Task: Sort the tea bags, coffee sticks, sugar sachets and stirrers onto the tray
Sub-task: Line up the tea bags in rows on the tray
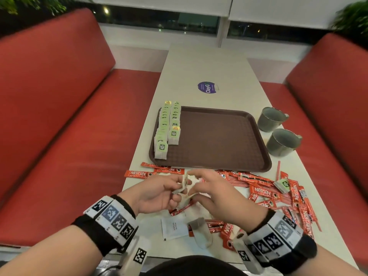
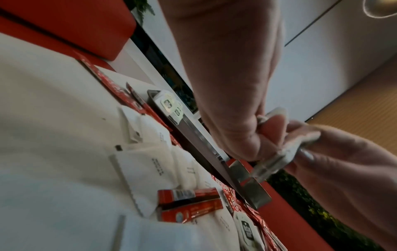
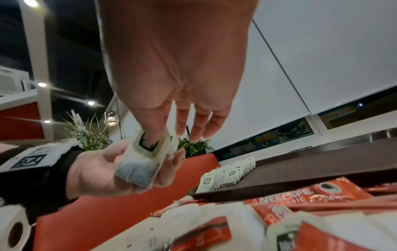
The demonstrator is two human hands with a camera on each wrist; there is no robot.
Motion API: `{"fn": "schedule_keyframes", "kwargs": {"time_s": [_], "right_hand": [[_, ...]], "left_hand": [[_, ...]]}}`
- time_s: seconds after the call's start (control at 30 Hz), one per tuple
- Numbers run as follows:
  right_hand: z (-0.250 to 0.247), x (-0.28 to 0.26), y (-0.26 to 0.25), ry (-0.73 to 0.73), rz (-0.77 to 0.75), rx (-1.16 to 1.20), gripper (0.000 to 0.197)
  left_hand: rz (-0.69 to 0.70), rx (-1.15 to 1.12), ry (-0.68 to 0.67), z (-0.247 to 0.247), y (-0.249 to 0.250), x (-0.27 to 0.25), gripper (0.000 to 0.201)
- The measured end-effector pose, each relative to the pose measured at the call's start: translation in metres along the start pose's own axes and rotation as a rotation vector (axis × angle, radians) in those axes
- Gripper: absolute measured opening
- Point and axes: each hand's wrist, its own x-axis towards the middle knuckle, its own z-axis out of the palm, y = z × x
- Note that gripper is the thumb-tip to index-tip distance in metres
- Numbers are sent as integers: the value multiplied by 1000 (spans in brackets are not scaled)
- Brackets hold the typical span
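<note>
Two hands meet above the worktop [image 1: 207, 62]: left hand [image 3: 101, 171] curls its grip round a tea bag [image 3: 139, 163]; right hand [image 3: 171, 68] pinches the bag's top, other fingers spread. Tray [image 1: 219, 136] beyond carries two tea-bag rows [image 1: 168, 126] at its left.

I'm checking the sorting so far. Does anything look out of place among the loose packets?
One green-tagged tea bag lies apart from the tray's neat rows, stranded on the red coffee sticks at right. Otherwise nothing looks spilled or damaged.
</note>
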Motion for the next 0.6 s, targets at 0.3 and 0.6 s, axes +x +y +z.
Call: {"fn": "schedule_keyframes", "kwargs": {"time_s": [0.3,0.6], "right_hand": [[-16,20,-8,56,242,284,35],[-12,37,-16,-36,369,401,20]], "left_hand": [[-4,124,-58,12,5,9,15],[-3,14,-90,12,4,3,21]]}}
